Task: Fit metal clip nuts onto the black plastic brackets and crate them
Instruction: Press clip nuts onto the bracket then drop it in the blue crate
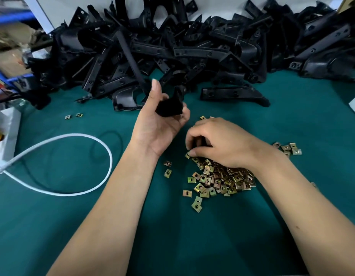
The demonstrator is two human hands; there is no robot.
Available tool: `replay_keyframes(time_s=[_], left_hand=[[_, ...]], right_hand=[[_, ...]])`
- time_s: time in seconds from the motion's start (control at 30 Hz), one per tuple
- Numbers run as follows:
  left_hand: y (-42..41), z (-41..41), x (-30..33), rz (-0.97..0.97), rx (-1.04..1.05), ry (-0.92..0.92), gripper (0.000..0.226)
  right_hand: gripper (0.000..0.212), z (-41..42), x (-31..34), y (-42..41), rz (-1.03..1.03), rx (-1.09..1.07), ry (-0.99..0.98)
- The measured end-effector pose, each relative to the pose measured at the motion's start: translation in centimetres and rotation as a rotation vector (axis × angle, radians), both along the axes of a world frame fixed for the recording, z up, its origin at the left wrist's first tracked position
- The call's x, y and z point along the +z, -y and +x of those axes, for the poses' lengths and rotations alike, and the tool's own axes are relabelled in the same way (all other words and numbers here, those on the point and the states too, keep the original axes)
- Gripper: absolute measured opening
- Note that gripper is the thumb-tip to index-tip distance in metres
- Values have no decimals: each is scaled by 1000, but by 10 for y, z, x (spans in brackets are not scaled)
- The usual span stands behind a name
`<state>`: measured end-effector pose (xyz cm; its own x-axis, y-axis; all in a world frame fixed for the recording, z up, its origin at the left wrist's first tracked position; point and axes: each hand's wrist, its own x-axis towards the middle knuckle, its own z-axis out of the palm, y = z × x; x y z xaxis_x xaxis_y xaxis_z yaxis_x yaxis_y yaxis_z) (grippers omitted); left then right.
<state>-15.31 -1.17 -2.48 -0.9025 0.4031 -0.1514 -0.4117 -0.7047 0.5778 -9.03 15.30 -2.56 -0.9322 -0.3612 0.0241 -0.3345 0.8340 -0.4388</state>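
Left hand: the left hand (158, 124) is raised palm-up above the green cloth-covered table (93, 226), fingers curled round a small black plastic bracket (171, 105), thumb pointing up; the bracket is blurred, so its exact shape is unclear.
Right hand: the right hand (218, 142) rests palm-down on the far edge of the heap of brass-coloured square metal clip nuts (218, 179); thumb and forefinger meet at a clip nut at the heap's left edge, but whether they have actually pinched it cannot be told.
Clip nuts: the heap lies on the table just under and nearer than the right hand; a few loose ones lie to its left (167, 169), a small cluster (288, 149) to the right past the wrist, and two stray ones (73, 116) well apart at the left.
Bracket pile: a large jumbled pile of black plastic brackets (192, 46) fills the far side of the table; one long bracket (232, 95) lies alone in front of it, near the left hand.
Cable: a white cable (83, 140) loops across the left of the table, with a thin black cord (105, 136) looping inside it.
Left edge: a white box-like object (5, 132) with a yellow part sits at the table's left edge, only partly in view.
Writing: no legible brand, label or text on any item.
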Motion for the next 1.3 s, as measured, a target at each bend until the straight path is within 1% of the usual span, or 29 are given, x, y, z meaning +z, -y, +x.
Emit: replay_keyframes(time_s=[0.03, 0.07, 0.13, 0.17, 0.23, 0.3, 0.33, 0.37, 0.43, 0.5, 0.63, 0.77, 0.9, 1.1, 1.3], left_hand=[[-1, -1, 0, -38, 40, 22, 43], [-1, -2, 0, -49, 75, 54, 40], [2, -4, -1, 10, 107, 152, 21], [4, -4, -2, 34, 106, 178, 18], [7, -5, -3, 13, 91, 160, 22], [5, -6, -4, -103, 57, 103, 38], [4, -7, -5, -167, 35, 80, 48], [3, -8, -6, -221, 16, 52, 52], [2, -7, -6, -272, -38, -3, 44], [2, -4, -7, -304, -72, -34, 44], [-5, 2, -7, -323, -37, -72, 50], [-14, 6, -11, -237, 37, 6, 55], [-19, 14, -8, -255, -2, -19, 62], [-21, 16, -8, -264, -23, -37, 59], [-21, 17, -8, -270, -47, -22, 57]], right_hand=[[14, 0, -1, 1, -2, 5, 0], [16, 0, -2, 1, 3, 5, 1], [20, 1, -2, 1, 16, 6, 10], [20, 2, -1, 1, 4, 7, 14], [17, 2, 0, -1, -106, -11, 10], [12, 2, 1, 0, -350, -79, -5], [10, 2, 1, 0, -519, -121, 8], [8, 2, 1, 0, -700, -163, 27], [4, 1, 1, 0, -1006, -247, 65], [7, 0, -1, -1, -1150, -323, 62], [13, -1, -5, 0, -1193, -382, 22], [15, 0, -4, 6, -1242, -373, 13], [13, 2, -4, 16, -1243, -364, 30], [10, 2, -5, 19, -1242, -359, 39], [14, 3, -3, 18, -1236, -360, 83]])
